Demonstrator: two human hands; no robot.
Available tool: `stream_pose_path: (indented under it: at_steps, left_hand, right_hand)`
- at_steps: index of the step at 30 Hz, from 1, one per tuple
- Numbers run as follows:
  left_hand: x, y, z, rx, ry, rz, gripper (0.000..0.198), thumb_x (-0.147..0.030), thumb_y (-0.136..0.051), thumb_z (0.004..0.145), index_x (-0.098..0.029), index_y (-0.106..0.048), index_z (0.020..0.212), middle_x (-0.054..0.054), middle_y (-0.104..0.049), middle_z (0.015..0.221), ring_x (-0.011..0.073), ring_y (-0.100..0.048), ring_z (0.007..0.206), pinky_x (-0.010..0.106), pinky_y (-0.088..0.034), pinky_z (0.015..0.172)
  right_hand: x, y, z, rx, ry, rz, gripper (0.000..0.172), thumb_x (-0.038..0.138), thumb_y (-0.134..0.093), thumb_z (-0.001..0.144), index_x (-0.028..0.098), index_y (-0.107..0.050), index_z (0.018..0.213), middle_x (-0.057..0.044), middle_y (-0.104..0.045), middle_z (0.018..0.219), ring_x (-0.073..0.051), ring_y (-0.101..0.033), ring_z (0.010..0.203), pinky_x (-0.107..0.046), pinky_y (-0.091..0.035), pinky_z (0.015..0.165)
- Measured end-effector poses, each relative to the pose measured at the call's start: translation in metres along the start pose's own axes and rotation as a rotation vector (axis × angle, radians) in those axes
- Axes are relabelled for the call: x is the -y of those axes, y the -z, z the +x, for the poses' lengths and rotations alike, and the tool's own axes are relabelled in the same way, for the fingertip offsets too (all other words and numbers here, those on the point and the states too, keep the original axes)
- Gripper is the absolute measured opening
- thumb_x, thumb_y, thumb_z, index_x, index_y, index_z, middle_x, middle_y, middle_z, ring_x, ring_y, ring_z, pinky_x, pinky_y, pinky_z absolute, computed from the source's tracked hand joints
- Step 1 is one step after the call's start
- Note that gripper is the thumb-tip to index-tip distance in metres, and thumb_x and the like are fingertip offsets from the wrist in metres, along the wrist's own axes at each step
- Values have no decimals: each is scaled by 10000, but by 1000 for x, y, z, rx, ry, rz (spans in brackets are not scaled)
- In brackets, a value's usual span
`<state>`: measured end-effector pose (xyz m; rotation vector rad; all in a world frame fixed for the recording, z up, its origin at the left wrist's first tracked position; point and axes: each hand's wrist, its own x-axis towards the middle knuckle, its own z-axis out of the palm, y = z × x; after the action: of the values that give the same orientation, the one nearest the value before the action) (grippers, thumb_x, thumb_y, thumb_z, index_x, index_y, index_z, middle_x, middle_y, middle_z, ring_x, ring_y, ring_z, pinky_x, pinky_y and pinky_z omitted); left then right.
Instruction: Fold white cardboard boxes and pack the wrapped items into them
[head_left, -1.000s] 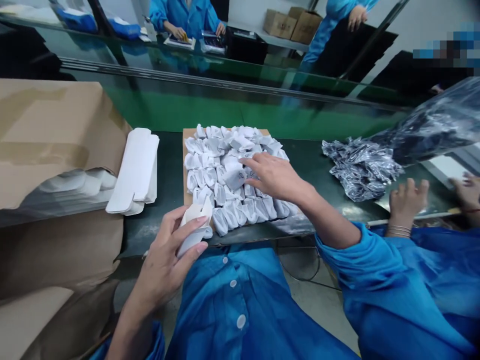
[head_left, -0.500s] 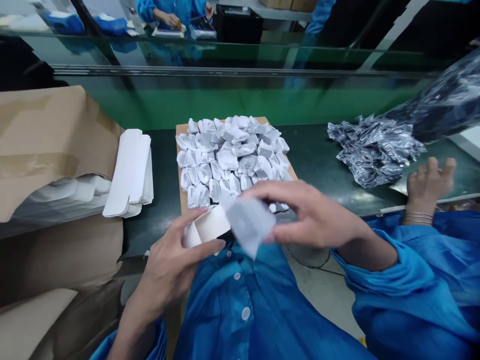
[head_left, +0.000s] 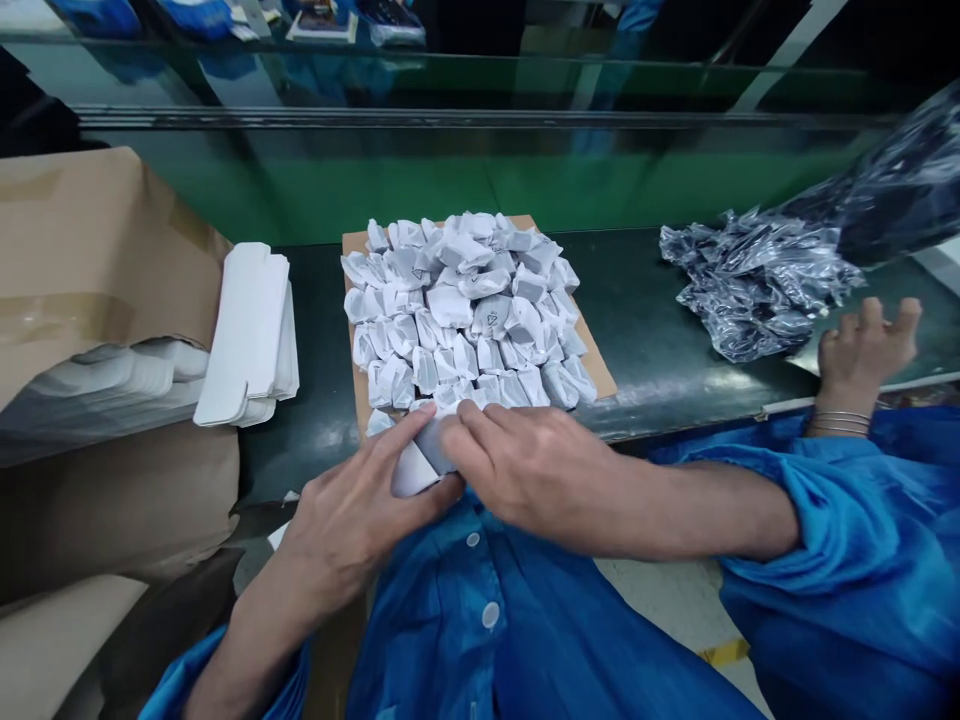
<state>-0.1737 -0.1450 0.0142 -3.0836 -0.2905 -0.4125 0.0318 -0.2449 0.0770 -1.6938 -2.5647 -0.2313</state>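
Observation:
My left hand (head_left: 367, 485) is closed around a small white carton (head_left: 412, 473) at the bench's near edge. My right hand (head_left: 517, 460) presses a pale wrapped packet (head_left: 433, 443) against the carton's open end, the packet partly inside. Fingers cover much of both, so how deep it sits is hidden. Just beyond my hands, many similar white wrapped packets (head_left: 491, 315) lie heaped in rows on a brown cardboard sheet (head_left: 596, 365).
Flat white cartons (head_left: 244, 335) are stacked at left beside a large open cardboard box (head_left: 82, 240) holding more. Clear plastic bags (head_left: 750, 285) lie at right. Another person's hand (head_left: 862, 345) rests near them. A green panel (head_left: 420, 185) rises behind the bench.
My right hand has moved left and brought the wrapped packet from beside the carton into its open end. The view has tipped slightly downward.

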Motion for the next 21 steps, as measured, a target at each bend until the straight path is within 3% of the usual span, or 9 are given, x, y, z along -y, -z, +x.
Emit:
stream_pose_path:
  at_steps: [3, 8, 11, 13, 15, 17, 19, 21]
  left_hand:
    - [1, -2, 0, -9, -2, 16, 609, -110, -454, 911, -480, -478, 1393, 125, -382, 1557, 309, -651, 1157, 297, -555, 588]
    - [-7, 0, 8, -74, -15, 54, 563, -74, -405, 910, -432, -533, 1326, 158, -444, 1502, 310, -687, 1087, 326, -583, 603]
    - [-15, 0, 17, -191, -43, 48, 437, -101, -453, 916, -365, -595, 1234, 116, -589, 1361, 245, -710, 1035, 296, -599, 679]
    - [-17, -3, 17, -291, 16, 26, 356, -190, -529, 922, -346, -588, 1237, 81, -646, 1277, 201, -729, 929, 261, -598, 661]
    - [-15, -11, 13, -342, 67, 0, 405, -241, -586, 911, -340, -537, 1300, 87, -614, 1347, 211, -731, 942, 255, -591, 625]
    - [-13, -19, 10, -348, 60, -11, 486, -197, -607, 898, -315, -474, 1351, 139, -480, 1505, 271, -690, 1113, 273, -591, 650]
    - [-14, -24, 11, -375, 25, -4, 492, -135, -603, 893, -257, -454, 1346, 196, -376, 1572, 313, -606, 1262, 296, -596, 734]
    - [-17, -23, 17, -431, 7, 6, 476, -127, -614, 895, -201, -452, 1337, 235, -396, 1549, 300, -586, 1290, 307, -591, 827]
  right_hand:
    - [4, -10, -4, -131, 21, -4, 283, 106, -312, 1008, 79, -575, 1109, -126, -646, 955, -204, -599, 748, -309, -446, 554]
    - [-8, -13, -12, -98, 31, 213, 331, 65, -311, 993, 77, -534, 1238, -120, -660, 1034, -188, -580, 848, -325, -483, 713]
    - [-11, -13, -11, -125, 78, 270, 299, 89, -329, 1008, 66, -575, 1176, -110, -679, 938, -211, -585, 880, -362, -486, 767]
    - [-12, -13, -10, -112, 60, 499, 282, 99, -378, 1001, 75, -571, 1205, -107, -683, 976, -202, -606, 927, -349, -511, 808]
    - [-10, -15, -9, -60, -21, 841, 344, 98, -410, 997, 106, -502, 1329, -109, -675, 1131, -173, -632, 1043, -311, -534, 874]
    - [-3, -21, -5, -32, -125, 1092, 440, 118, -455, 994, 156, -411, 1429, -107, -632, 1293, -152, -628, 1159, -284, -542, 920]
    - [6, -30, 2, -128, -211, 1113, 435, 142, -519, 963, 157, -455, 1393, -114, -635, 1306, -179, -640, 1168, -310, -551, 930]
    - [10, -33, 7, -257, -286, 1027, 358, 147, -565, 926, 151, -557, 1284, -91, -701, 1170, -200, -682, 1064, -336, -565, 892]
